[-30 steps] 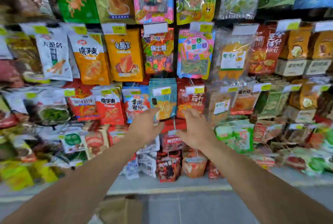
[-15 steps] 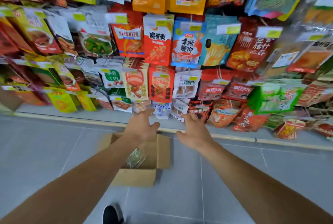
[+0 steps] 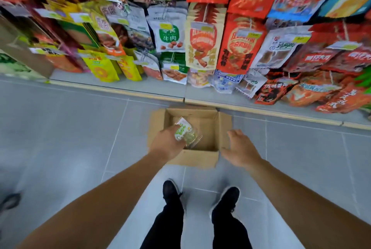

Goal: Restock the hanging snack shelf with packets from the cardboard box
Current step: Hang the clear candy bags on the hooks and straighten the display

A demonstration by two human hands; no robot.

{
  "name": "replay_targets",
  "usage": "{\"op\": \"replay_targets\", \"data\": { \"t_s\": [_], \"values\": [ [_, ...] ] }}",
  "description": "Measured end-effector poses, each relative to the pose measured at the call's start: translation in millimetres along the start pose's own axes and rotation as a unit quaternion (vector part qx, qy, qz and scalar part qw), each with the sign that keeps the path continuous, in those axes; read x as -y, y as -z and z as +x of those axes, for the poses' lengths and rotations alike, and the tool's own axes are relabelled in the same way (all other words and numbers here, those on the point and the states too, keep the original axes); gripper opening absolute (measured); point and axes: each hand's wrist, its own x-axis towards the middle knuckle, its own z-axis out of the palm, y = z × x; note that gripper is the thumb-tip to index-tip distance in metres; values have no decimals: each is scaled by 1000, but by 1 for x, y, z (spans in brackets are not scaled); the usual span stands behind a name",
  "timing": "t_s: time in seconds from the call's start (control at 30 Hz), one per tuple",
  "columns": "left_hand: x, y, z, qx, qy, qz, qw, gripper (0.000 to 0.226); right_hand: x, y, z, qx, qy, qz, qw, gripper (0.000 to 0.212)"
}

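Shoes (image 3: 200, 198) near cardboard box (image 3: 195, 157); hanging packets (image 3: 200, 44) above.

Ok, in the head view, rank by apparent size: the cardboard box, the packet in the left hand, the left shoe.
1. cardboard box, clearly the largest.
2. left shoe, though it sits nearer the camera, so this rank is unsure.
3. packet, partly hidden by the left hand gripping it, so it looks smallest.
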Motion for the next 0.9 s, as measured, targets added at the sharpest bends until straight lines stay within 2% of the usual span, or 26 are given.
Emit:
{"op": "replay_targets", "data": {
  "t_s": [0.23, 0.5, 0.7, 0.9],
  "values": [
    [66, -56, 72, -10, 68, -39, 997, 52, 10, -62, 95, 45, 43, -21, 998, 63],
    [140, -179, 203, 1, 121, -83, 989, 57, -28, -168, 259, 48, 58, -39, 996, 57],
    [198, -270, 308, -13, 130, -108, 985, 62, -69, -259, 384, 56, 64, -52, 995, 59],
    [252, -335, 389, 41, 125, -101, 986, 68, -86, -331, 489, 61, 99, -78, 990, 59]
  ]
}}
